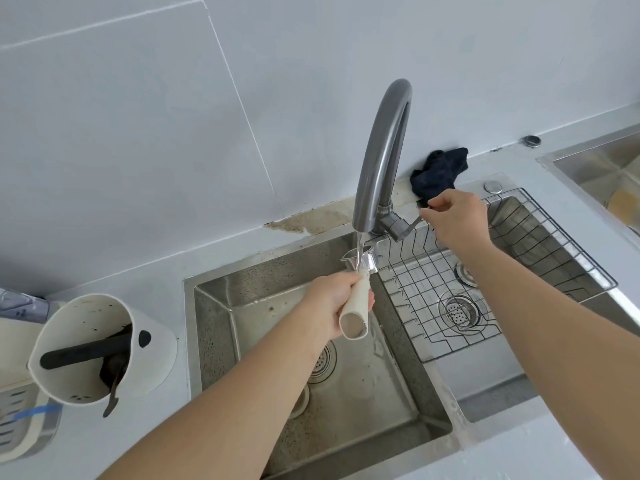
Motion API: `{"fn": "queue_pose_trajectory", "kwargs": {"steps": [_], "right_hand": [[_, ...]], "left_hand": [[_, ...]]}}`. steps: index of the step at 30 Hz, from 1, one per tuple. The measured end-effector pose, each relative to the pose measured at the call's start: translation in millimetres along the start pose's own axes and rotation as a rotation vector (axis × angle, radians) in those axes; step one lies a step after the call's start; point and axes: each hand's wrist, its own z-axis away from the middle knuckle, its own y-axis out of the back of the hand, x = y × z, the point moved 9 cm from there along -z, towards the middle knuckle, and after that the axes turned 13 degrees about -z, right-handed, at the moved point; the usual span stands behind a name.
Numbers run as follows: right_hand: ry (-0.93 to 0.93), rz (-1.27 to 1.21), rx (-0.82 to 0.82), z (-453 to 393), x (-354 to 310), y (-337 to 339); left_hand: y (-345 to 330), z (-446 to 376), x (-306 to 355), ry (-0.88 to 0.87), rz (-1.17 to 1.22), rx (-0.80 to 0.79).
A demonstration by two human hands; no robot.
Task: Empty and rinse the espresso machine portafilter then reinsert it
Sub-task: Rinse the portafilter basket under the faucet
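My left hand (337, 304) grips the cream handle of the portafilter (356, 306) and holds its metal basket end (358, 261) under the grey faucet spout (381, 150). A stream of water runs from the spout into the basket above the left steel sink basin (381, 393). My right hand (457, 220) is closed on the faucet lever (417, 220) at the base of the tap. The espresso machine is not clearly in view.
A white knock box (93, 348) with a black bar and coffee grounds stands on the counter at the left. A wire rack (502, 271) sits in the right basin over its drain (462, 310). A dark cloth (440, 171) lies behind the tap.
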Motion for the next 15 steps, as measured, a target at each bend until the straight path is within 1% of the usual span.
{"fn": "queue_pose_trajectory", "kwargs": {"steps": [7, 15], "right_hand": [[-0.001, -0.001, 0.004, -1.0, 1.2, 0.0], [0.006, -0.002, 0.01, -0.4, 0.9, 0.1]], "left_hand": [[-2.3, -10.4, 1.9, 0.026, 0.048, 0.012], [1.5, -11.6, 8.9, 0.01, -0.003, 0.051]]}}
